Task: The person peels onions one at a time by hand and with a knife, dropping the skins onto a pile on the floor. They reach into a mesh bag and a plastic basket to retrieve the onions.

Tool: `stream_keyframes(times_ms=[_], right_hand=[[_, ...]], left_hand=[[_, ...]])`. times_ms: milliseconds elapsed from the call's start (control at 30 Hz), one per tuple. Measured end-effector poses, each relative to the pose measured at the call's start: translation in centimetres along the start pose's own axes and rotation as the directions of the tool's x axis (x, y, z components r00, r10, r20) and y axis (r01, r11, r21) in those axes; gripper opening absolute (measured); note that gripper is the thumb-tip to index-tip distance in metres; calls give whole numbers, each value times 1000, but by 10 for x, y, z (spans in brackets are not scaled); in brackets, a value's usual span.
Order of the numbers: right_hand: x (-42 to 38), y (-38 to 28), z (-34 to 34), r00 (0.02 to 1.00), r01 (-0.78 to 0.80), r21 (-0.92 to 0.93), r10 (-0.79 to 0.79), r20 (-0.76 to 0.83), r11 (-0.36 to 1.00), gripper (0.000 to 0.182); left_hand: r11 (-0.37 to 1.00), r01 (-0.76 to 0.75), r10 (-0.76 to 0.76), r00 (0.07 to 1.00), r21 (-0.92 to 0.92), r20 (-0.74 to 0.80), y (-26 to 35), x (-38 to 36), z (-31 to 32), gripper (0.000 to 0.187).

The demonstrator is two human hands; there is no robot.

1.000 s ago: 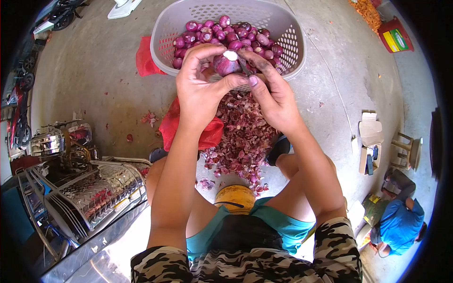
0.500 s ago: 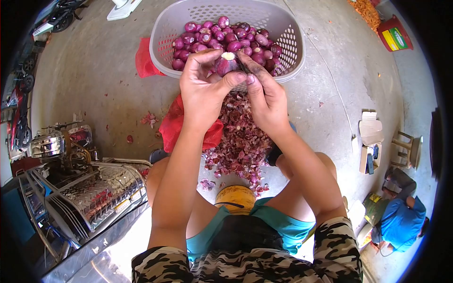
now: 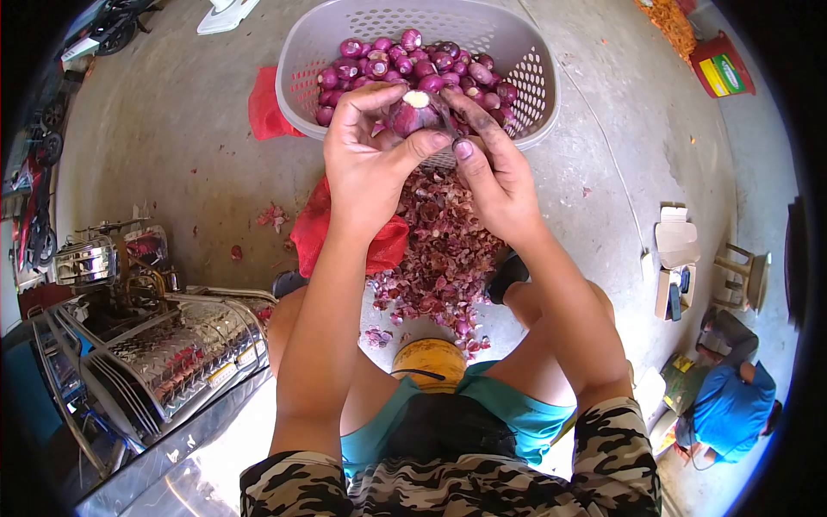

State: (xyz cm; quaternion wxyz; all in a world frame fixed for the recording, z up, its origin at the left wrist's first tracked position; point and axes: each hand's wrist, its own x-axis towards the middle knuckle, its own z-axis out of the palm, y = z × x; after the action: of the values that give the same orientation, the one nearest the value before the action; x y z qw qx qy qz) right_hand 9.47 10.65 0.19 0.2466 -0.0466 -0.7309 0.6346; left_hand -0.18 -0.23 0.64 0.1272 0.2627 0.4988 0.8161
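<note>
A purple onion (image 3: 412, 116) with a pale cut top is held between the thumb and fingers of my left hand (image 3: 370, 159). My right hand (image 3: 500, 177) is at the onion's right side, its thumb and fingers pinching a thin piece of dark skin at the onion. Both hands are above the near rim of a grey perforated basket (image 3: 297, 52), which holds many purple onions (image 3: 431, 65). Below the hands a heap of loose onion skins (image 3: 439, 250) lies on the floor beside a red mesh bag (image 3: 388, 246).
A yellow container (image 3: 431, 358) stands between my legs. Shiny metal vehicle parts (image 3: 189, 345) are on the left. To the right are an open cardboard box (image 3: 678, 246), a wooden stool (image 3: 758, 280) and a person in a blue shirt (image 3: 732, 414). A red bucket (image 3: 719, 65) stands at upper right.
My right hand has moved slightly right, away from the onion, with its fingers a little more apart. The left hand still holds the onion, now tilted slightly.
</note>
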Motion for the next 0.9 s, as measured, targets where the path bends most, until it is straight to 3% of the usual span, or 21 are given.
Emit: stream_keyframes(times_ms=[267,367,433,500,567,767,900], right_hand=[[2,2,0,997,74,-59,-74,13,996,37],[2,1,0,998,54,-69,-53,16,996,37],[0,-5,2,998,-66,-90,67,2,994,36],[0,-3,4,999,-35,-123,31,-32,992,34],[2,8,7,984,145,-176,-161,-78,974,33],[2,10,11,978,152,-206,-177,-108,967,31],[0,7,13,990,5,-61,-13,-141,998,31]], left_hand=[[994,-57,54,998,97,38,-2,1,-6,48],[989,-51,43,997,136,66,-1,1,-9,47],[990,-40,33,998,132,54,-2,0,-9,46],[995,-27,26,1000,97,11,-5,0,-7,47],[995,-30,29,1000,97,8,-4,0,-5,45],[998,16,-16,1000,67,-4,-1,-1,-2,42],[998,16,-16,1000,58,-3,-4,1,-4,42]])
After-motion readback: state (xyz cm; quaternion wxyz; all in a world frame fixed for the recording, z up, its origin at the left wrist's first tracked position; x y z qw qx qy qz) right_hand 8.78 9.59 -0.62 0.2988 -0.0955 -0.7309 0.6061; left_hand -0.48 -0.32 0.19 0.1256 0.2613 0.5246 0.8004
